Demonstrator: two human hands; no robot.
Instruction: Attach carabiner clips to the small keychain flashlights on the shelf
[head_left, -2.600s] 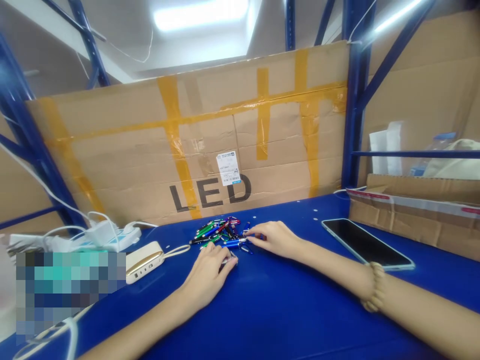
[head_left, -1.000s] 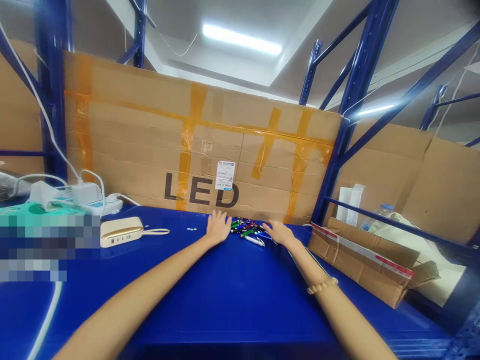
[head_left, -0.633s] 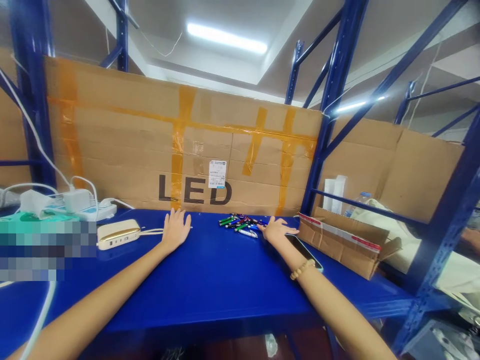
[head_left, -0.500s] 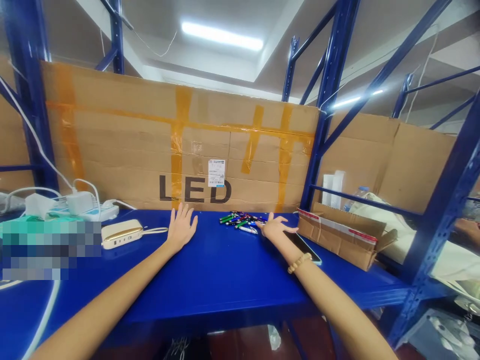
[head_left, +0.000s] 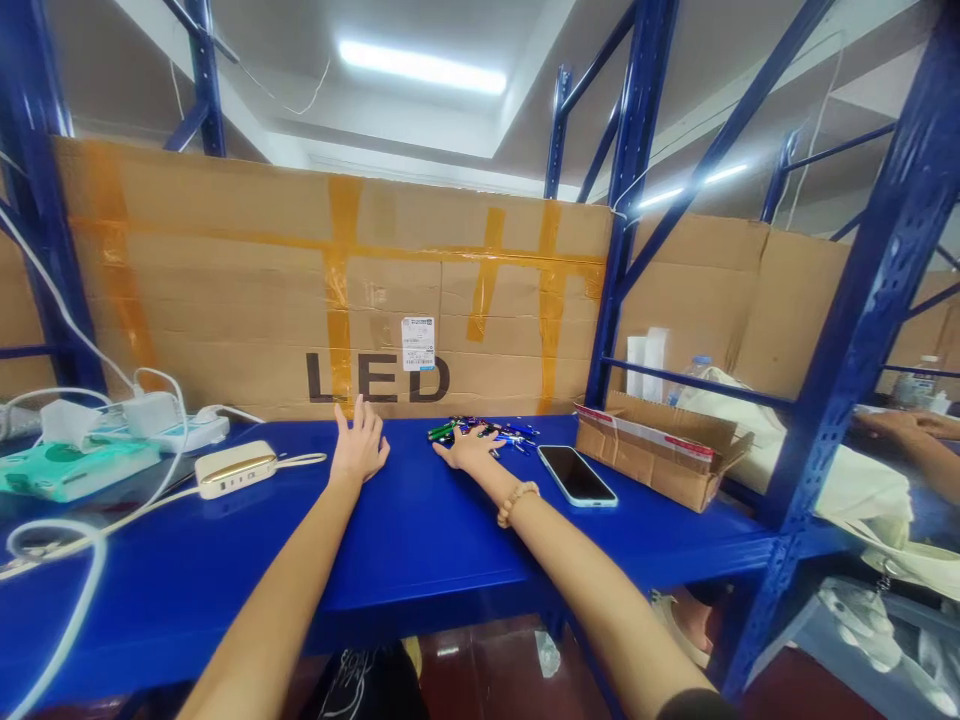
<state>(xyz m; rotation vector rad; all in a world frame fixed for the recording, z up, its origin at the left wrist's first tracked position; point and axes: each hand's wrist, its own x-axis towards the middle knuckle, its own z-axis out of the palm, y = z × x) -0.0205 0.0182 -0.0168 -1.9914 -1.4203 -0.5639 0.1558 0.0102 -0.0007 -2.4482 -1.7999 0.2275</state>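
Blue steel shelving (head_left: 637,200) frames a cardboard sheet (head_left: 225,290) bound with orange tape, printed "LED" in large dark letters. A white barcode label (head_left: 418,344) sits just above the letters; its small print is too fine to read.

On the blue worktop (head_left: 187,570), a loose pile of pens (head_left: 480,431) in green, blue and silver lies near the back edge, between the two hands. The right hand (head_left: 469,452), with a wooden bead bracelet (head_left: 517,504) on its wrist, lies at the pile's near side, its fingers (head_left: 450,455) open and gripping nothing. The left hand (head_left: 360,450) stands apart to the left of the pile, its fingers (head_left: 365,420) spread and empty.

Compared with the previous view, the right hand has moved off the phone (head_left: 576,476), which now lies fully visible and apart from it, to the right. A power bank (head_left: 234,470) with a wrist cord rests left of the left hand, and a power strip (head_left: 187,432) lies beyond it. An open cardboard box (head_left: 660,465) stands at right; its contents cannot be seen. Another person's hand (head_left: 904,425) shows far right.
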